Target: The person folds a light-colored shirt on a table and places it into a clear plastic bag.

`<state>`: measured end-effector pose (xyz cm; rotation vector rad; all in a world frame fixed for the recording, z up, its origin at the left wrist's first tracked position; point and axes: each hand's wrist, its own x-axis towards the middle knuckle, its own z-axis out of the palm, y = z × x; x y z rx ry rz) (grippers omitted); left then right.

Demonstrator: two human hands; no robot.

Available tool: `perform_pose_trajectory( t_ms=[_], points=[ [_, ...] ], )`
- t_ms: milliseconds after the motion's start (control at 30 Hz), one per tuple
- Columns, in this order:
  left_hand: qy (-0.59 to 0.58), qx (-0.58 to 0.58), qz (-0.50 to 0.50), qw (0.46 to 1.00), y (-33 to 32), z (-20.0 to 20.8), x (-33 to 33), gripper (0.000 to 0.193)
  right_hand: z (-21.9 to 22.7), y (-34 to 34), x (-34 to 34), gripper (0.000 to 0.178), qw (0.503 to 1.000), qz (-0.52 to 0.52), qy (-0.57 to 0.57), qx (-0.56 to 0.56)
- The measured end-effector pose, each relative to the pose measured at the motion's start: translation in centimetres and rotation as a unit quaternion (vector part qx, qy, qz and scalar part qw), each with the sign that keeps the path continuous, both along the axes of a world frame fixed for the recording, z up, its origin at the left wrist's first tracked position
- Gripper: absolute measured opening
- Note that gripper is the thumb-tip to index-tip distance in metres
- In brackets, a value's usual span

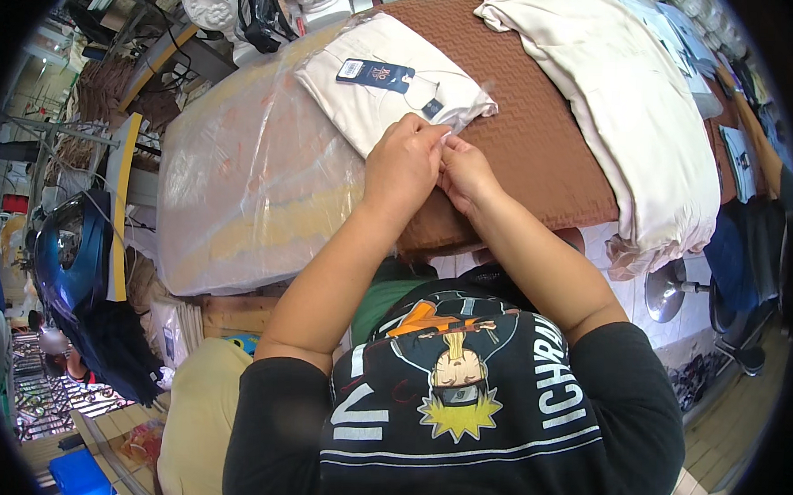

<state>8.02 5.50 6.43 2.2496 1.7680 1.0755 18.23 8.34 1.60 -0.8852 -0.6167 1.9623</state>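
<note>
A folded cream garment [345,108] lies in front of me, with a dark blue hang tag [377,76] on top and a smaller dark tag [432,108] on a thin cord. At its near right corner my left hand [402,166] and my right hand [469,175] meet, fingertips pinched together. Between them shows a small whitish bit, too small to name; it may be an edge of thin film or cloth. The fingers of both hands are closed, and the left one rests against the garment's near edge.
Under the garment are a brown textured cloth [534,134] and, to the left, a plastic-covered pad [231,178]. A long cream fabric [625,89] drapes over the table's right side. A round metal stool base [666,290] stands beyond. Several white ornate pieces line the far edge.
</note>
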Motion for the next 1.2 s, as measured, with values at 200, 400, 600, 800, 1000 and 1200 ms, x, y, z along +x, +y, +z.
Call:
perform_pose_trajectory(
  t_ms=[200,400,600,800,1000,1200],
  points=[
    [-0.032,-0.023,-0.064,0.997,-4.0,1.3,2.7,0.019,1.3,-4.5,3.2,0.02,0.998,-0.004,-0.067,0.005],
    [-0.028,-0.017,-0.106,0.994,-6.7,0.9,4.1,0.022,-1.3,-6.3,3.7,0.018,0.995,-0.005,-0.085,0.043],
    [-0.041,0.005,-0.12,0.992,-7.0,1.2,2.2,0.023,-1.8,-3.7,0.9,0.01,1.0,0.012,0.02,0.013],
    [-0.06,0.0,-0.1,0.993,-7.1,0.6,1.3,0.022,1.0,-3.5,-0.6,0.007,0.997,0.026,-0.076,0.011],
    [-0.153,-0.068,-0.067,0.984,-6.5,0.9,0.4,0.021,0.2,-4.6,3.2,0.01,0.978,0.063,-0.158,0.12],
    [-0.172,-0.109,-0.081,0.976,-7.1,1.3,0.3,0.024,1.1,-5.7,7.9,0.027,0.752,-0.142,-0.463,0.448]
  ],
)
